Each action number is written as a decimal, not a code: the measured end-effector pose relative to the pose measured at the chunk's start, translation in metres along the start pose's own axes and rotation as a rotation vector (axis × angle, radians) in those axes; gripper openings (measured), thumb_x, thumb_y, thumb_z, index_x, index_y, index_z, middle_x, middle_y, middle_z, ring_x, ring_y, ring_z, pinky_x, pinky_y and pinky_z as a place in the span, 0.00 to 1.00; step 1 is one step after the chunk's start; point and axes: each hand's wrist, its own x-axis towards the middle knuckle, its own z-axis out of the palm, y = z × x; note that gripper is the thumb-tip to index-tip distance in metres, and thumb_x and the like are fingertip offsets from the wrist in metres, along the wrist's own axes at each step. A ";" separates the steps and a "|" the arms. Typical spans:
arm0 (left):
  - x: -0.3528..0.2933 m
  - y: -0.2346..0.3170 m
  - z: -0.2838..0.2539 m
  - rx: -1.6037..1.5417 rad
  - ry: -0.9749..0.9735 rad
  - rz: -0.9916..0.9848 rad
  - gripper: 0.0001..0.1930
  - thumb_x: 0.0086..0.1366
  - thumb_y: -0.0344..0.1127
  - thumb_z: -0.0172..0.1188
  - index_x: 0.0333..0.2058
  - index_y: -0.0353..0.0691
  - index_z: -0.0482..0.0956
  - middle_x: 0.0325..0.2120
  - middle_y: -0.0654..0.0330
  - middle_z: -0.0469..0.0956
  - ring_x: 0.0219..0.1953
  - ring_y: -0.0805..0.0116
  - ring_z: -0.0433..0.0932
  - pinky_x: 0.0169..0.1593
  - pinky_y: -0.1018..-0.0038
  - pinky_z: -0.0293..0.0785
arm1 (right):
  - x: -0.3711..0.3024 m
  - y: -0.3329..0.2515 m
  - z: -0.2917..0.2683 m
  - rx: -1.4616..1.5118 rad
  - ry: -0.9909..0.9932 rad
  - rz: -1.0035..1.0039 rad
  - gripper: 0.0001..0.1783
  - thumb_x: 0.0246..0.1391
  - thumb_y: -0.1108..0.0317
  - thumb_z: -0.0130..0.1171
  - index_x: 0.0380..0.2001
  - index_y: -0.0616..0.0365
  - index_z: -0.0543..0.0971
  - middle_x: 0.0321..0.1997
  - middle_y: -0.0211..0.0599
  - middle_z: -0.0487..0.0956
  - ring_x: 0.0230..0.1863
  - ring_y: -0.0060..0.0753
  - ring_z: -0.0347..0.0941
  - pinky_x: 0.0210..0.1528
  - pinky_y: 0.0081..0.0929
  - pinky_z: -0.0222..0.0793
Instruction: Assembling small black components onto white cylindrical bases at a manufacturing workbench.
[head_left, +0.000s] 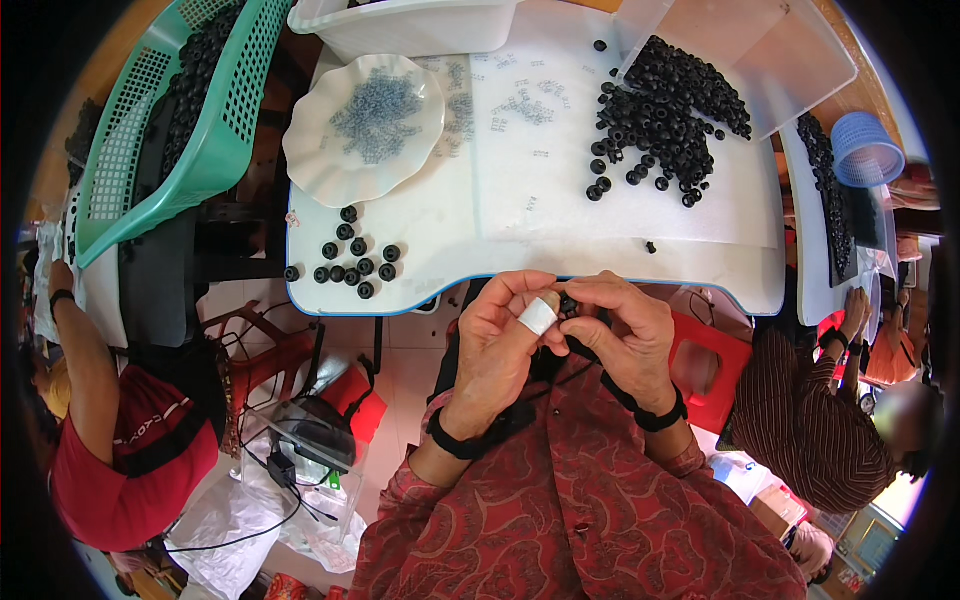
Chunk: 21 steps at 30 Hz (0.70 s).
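Observation:
Just off the table's near edge, my left hand (497,340) and my right hand (628,335) meet, with a small black round part (568,304) pinched between their fingertips. White tape (538,317) wraps my left thumb. Fingers cover most of the part, so its full shape is hidden. Beyond my hands, one small black piece (650,247) lies alone on the white table (560,262). A group of round black parts with holes (358,246) sits at the table's near left. At the far right is a large heap of similar black parts (660,115).
A scalloped white plate (300,150) holds small clear pieces, and more clear pieces (525,105) lie beside it. White (410,30) and clear (800,70) bins stand at the back. A green basket (230,150) is at left, a blue one (866,150) at right. People work on both sides.

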 end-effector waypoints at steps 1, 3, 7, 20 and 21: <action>0.000 -0.001 -0.001 0.026 -0.007 0.004 0.12 0.67 0.25 0.55 0.48 0.32 0.71 0.33 0.59 0.77 0.28 0.77 0.76 0.30 0.79 0.77 | 0.000 0.000 0.000 0.003 -0.002 0.006 0.16 0.51 0.78 0.64 0.45 0.62 0.78 0.41 0.41 0.81 0.30 0.21 0.75 0.32 0.17 0.72; 0.000 -0.002 -0.003 0.053 -0.015 0.008 0.12 0.66 0.24 0.55 0.48 0.32 0.71 0.35 0.58 0.78 0.28 0.77 0.76 0.30 0.79 0.77 | -0.001 0.001 0.000 0.013 -0.004 0.013 0.16 0.50 0.78 0.65 0.45 0.62 0.78 0.41 0.41 0.81 0.31 0.21 0.76 0.33 0.17 0.72; 0.002 0.000 -0.008 0.128 -0.054 -0.010 0.13 0.65 0.23 0.56 0.48 0.32 0.71 0.37 0.56 0.79 0.29 0.76 0.77 0.31 0.80 0.76 | -0.003 0.003 -0.001 0.021 -0.026 0.051 0.17 0.51 0.79 0.64 0.45 0.62 0.78 0.42 0.41 0.81 0.33 0.23 0.77 0.34 0.18 0.73; 0.005 0.009 -0.012 0.220 -0.089 -0.097 0.14 0.64 0.23 0.56 0.49 0.33 0.71 0.36 0.58 0.79 0.29 0.76 0.76 0.31 0.81 0.75 | -0.006 0.005 0.002 -0.011 -0.018 0.022 0.18 0.49 0.80 0.65 0.45 0.62 0.78 0.43 0.42 0.80 0.36 0.27 0.78 0.36 0.20 0.74; 0.005 0.009 -0.012 0.220 -0.088 -0.097 0.14 0.64 0.23 0.56 0.49 0.33 0.71 0.36 0.58 0.79 0.29 0.76 0.76 0.31 0.81 0.75 | -0.006 0.004 0.002 -0.022 -0.013 0.029 0.18 0.48 0.79 0.66 0.45 0.62 0.79 0.42 0.42 0.80 0.36 0.27 0.78 0.36 0.20 0.74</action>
